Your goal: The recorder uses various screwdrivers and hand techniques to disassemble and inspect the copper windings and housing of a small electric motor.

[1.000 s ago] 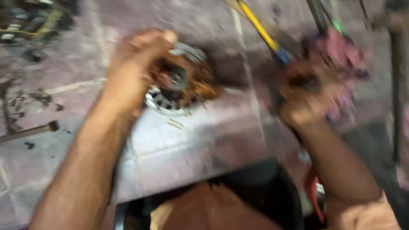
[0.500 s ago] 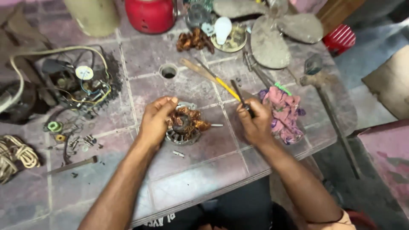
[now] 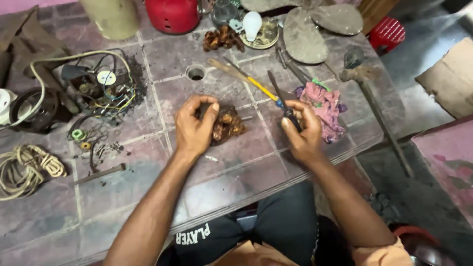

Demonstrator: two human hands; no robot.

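My left hand (image 3: 195, 127) grips a round motor stator with copper-brown windings (image 3: 225, 126), holding it tilted on the tiled tabletop (image 3: 148, 197). My right hand (image 3: 301, 129) is closed on the dark handles of a pair of scissors (image 3: 281, 96), whose blades point up and away from me. The scissors' blades are apart from the stator, a little to its right. A yellow-handled screwdriver (image 3: 256, 84) lies just beyond both hands.
A pink rag (image 3: 326, 108) lies right of my right hand. A hammer (image 3: 370, 93), fan blades (image 3: 310, 24), a red canister (image 3: 172, 14), a white bulb (image 3: 252, 23), tangled wires and parts (image 3: 98, 88), a rope coil (image 3: 24, 167) and loose screws crowd the table.
The view has steadied and lifted back from the blurred close-up. My right hand has taken up the scissors and raised them beside the stator; my left hand has stayed on the stator.
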